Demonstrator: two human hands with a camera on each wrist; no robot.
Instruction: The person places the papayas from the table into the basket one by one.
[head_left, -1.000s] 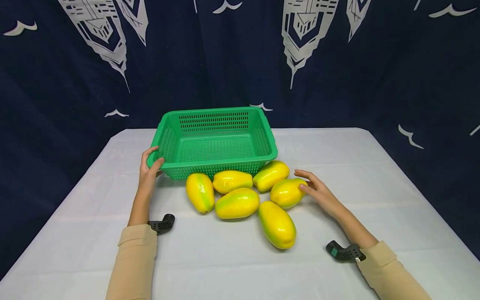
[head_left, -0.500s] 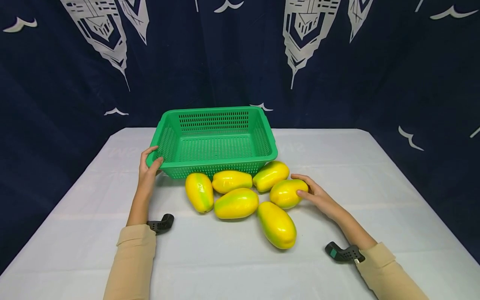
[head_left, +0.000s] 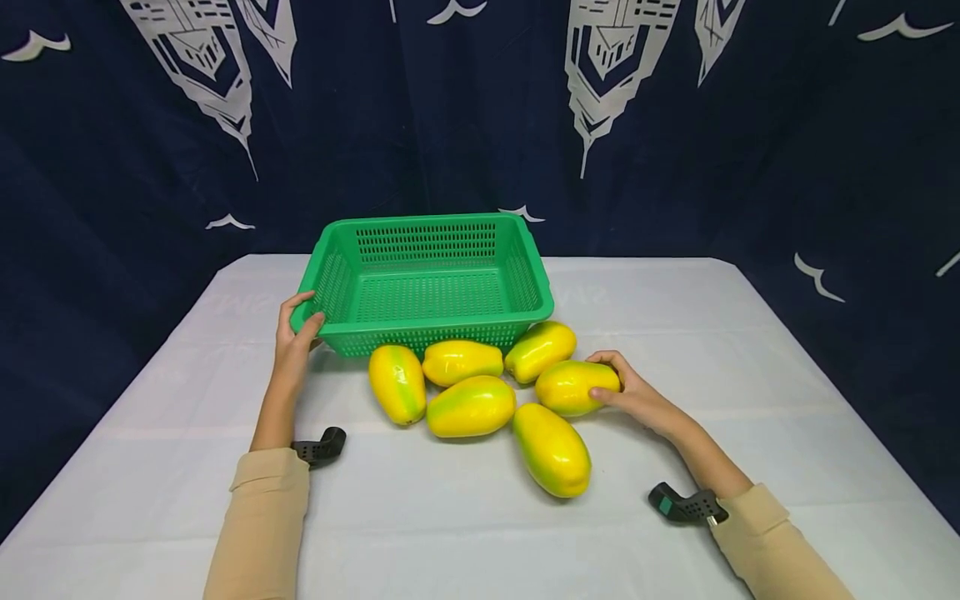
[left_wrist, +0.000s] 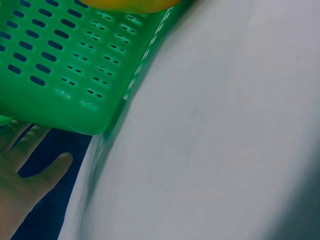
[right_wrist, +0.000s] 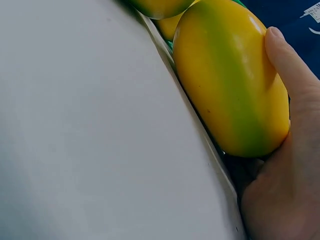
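A green slotted basket [head_left: 427,325] stands empty at the back of the table, its wall [left_wrist: 65,110] also in the left wrist view. My left hand [head_left: 296,333] grips its near left corner, thumb over the rim; the left wrist view shows that hand [left_wrist: 25,175] beside the corner. My right hand [head_left: 630,394] holds the right end of a yellow-green papaya [head_left: 572,387]. In the right wrist view the thumb of this hand [right_wrist: 292,165] lies along the papaya [right_wrist: 230,80]; its other fingers are hidden behind the fruit.
Several other papayas lie before the basket: one at the left [head_left: 397,385], one in the middle [head_left: 471,407], one by the basket's right corner [head_left: 542,350] and one nearest the front [head_left: 552,450]. A white cloth [head_left: 450,533] covers the table, with a dark blue curtain [head_left: 420,108] behind.
My right hand has closed round the right-hand papaya, its fingers now behind the fruit and thumb in front. The left hand keeps its grip on the basket.
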